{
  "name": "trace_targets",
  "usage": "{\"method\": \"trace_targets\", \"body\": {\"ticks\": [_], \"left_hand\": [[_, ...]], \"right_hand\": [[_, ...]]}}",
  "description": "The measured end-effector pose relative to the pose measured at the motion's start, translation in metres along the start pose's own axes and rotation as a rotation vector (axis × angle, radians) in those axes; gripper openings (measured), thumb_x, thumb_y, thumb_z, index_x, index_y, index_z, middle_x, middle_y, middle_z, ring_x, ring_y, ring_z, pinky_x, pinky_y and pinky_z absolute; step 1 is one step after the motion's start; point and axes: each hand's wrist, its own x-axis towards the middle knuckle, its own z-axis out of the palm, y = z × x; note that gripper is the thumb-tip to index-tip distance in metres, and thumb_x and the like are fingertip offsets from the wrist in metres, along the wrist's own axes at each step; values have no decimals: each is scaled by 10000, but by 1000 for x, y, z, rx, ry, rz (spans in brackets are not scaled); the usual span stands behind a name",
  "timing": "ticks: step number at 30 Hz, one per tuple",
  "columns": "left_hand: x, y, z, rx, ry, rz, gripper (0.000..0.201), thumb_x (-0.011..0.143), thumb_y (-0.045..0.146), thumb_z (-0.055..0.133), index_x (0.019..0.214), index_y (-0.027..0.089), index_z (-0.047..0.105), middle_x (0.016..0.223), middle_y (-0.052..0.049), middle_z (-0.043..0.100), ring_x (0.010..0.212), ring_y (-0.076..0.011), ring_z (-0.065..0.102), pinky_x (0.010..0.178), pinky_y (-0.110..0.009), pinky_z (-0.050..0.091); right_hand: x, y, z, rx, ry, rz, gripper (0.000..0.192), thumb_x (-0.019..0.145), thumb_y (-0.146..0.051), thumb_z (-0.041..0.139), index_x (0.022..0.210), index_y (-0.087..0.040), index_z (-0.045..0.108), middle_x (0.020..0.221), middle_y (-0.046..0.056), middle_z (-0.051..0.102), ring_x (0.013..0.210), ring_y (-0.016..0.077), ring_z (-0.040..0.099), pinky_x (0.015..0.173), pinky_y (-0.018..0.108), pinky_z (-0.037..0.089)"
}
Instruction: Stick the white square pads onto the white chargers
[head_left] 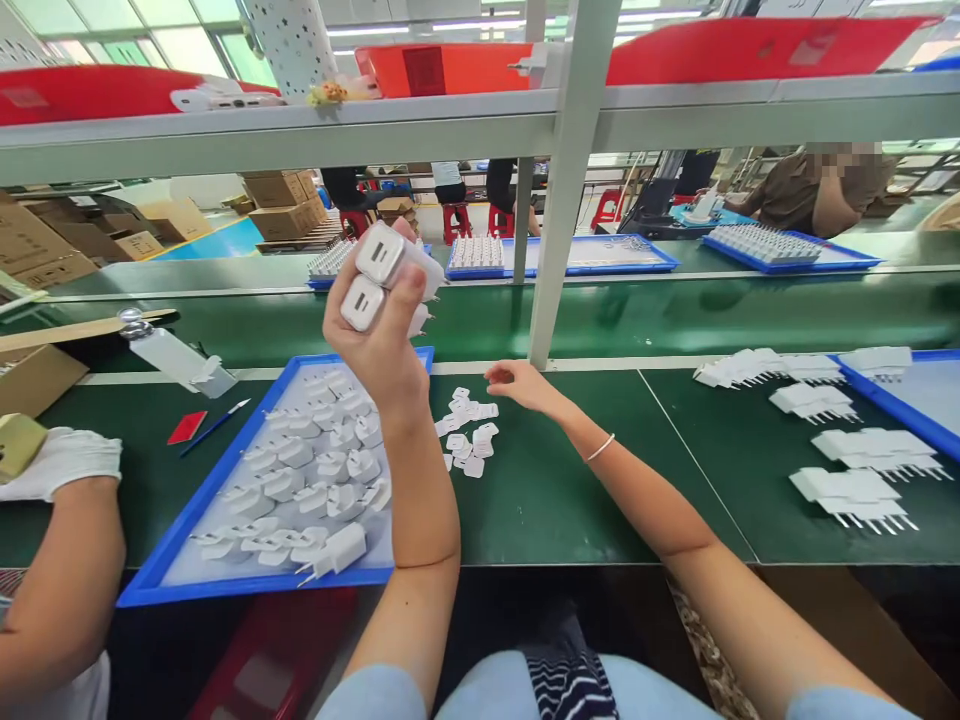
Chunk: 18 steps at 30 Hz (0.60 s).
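My left hand (pixel 382 340) is raised above the tray and closed around several white USB charger plugs (pixel 381 254). Two of their USB ends face me, and metal pins poke out on the right. My right hand (pixel 521 386) is over the green bench, its thumb and fingers curled together. Anything between those fingertips is too small to make out. Small white plastic pieces (pixel 472 440) lie loosely piled just left of it. Under my left forearm, a blue-rimmed tray (pixel 176 535) holds many white plugs (pixel 281 485) in rough rows.
Stacked white plugs (pixel 847 485) with pins sit at the right, beside another blue tray (pixel 919 400). At left are a gloved hand (pixel 67 460) of another person, a pump bottle (pixel 176 358), a blue pen (pixel 216 428) and a red card (pixel 187 427). A metal post (pixel 566 190) rises ahead.
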Motion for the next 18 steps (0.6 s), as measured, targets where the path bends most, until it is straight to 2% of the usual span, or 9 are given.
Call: {"method": "trace_targets", "body": {"ticks": [2,3,8,13,18], "left_hand": [[2,0,-8,152,-23,15,569,946,722,450,1333,331,597,1299,74,716,1310,-242,627,1062,-527,529],[2,1,-11,170,-31,26,577,947,724,448,1337,324,592,1303,72,714,1315,-249,623,1052,-531,531],[5,0,-17,-51,-16,60,562,755,682,762,1135,274,691,1104,101,776,1196,-234,698,1090,-485,542],[8,-14,-19,-68,-50,-42,632,651,690,830,1130,301,695,1123,90,753,1208,-236,674,1083,-452,536],[7,-19,-14,-157,-102,-77,706,601,673,871,1138,253,686,1154,35,734,1262,-260,628,1090,-416,499]], "right_hand": [[7,15,12,-100,-142,90,328,973,-358,654,1230,-155,638,1215,90,674,1040,215,683,897,426,594],[7,19,17,-150,-192,131,344,978,-367,648,1252,-161,630,1247,94,660,1060,221,676,901,438,592],[-5,23,34,-342,-303,269,343,987,-372,631,1272,-182,624,1295,100,642,1102,229,662,936,446,580],[-12,18,47,-409,-359,283,355,985,-372,634,1282,-179,618,1302,102,638,1113,233,659,940,453,577],[-13,16,45,-394,-420,247,332,990,-372,626,1262,-181,629,1282,97,649,1086,223,667,923,434,585]]}}
